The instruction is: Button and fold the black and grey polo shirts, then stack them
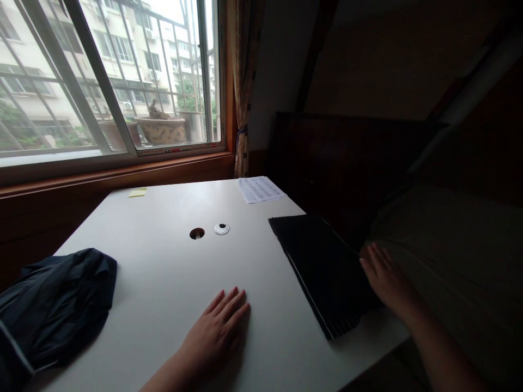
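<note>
The bare left hand (220,329) is palm down at the near middle of a smooth white tabletop (163,277), its fingers stretched out and lying close together, with nothing in its grasp. At the near left corner, well apart from this hand, sits a crumpled heap of dark navy, slightly shiny fabric (65,299), a pale strip crossing its lower part.

To the right of the left hand, and apart from it, a long flat piece of black cloth (322,267) lies along the right side of the tabletop, its two short ends ribbed or fringed and a thin light line running down its left edge. The bare right hand (384,277) is at the right edge of this cloth, fingers extended and not curled around anything; whether the fingertips press on it cannot be told in the dim light.

Farther back, near the middle, a round dark hole (196,233) is cut in the tabletop, and just beside it lies a round whitish disc with a dark notch (222,229). At the far edge are a small yellow paper pad (138,193) on the left and white printed sheets (261,190) on the right. Beyond, a patterned beige curtain (242,81) hangs tied beside a sliding window, with a brown patterned plant pot (161,130) outside the glass
</note>
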`<state>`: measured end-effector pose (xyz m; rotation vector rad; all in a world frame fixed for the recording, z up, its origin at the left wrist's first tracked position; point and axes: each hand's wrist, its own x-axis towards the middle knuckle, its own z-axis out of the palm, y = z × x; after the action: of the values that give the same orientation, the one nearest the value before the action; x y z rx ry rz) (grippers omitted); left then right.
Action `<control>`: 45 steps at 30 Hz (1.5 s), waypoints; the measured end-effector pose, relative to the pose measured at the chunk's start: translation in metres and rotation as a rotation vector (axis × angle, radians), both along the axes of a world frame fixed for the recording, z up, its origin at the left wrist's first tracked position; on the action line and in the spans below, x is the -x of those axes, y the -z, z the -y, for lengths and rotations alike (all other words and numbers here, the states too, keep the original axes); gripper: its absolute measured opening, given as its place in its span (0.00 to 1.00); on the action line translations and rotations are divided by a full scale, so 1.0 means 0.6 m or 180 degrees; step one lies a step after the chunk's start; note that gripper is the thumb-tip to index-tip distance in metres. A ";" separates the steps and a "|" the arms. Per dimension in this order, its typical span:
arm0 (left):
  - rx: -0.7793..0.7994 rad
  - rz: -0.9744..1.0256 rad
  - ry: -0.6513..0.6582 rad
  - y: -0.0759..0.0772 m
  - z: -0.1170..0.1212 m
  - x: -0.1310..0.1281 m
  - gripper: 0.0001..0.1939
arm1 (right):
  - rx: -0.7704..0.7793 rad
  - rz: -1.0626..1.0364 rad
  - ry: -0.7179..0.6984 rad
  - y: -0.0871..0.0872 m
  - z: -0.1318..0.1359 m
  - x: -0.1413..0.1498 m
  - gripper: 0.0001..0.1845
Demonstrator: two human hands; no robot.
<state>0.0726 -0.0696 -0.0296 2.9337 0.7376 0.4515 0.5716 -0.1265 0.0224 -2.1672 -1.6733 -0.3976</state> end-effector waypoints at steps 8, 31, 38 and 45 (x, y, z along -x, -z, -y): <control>0.0100 -0.0078 0.0012 -0.001 0.000 0.001 0.30 | 0.1007 -0.0206 -0.0838 0.008 -0.167 0.152 0.40; 0.0282 -0.0003 0.0014 -0.005 0.001 -0.002 0.31 | 0.1369 -0.1107 -0.0984 0.039 0.006 0.142 0.40; 0.0250 0.0013 0.0005 -0.002 0.000 -0.001 0.30 | 0.0605 -0.0652 -0.0742 0.065 -0.047 0.049 0.39; 0.0265 0.0084 0.0019 -0.007 0.002 0.001 0.30 | 0.0242 -0.0711 -0.0599 0.148 -0.011 -0.045 0.39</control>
<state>0.0722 -0.0707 -0.0255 2.8464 0.7262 0.4469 0.5985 -0.1197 -0.0663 -1.9981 -1.7683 -0.0385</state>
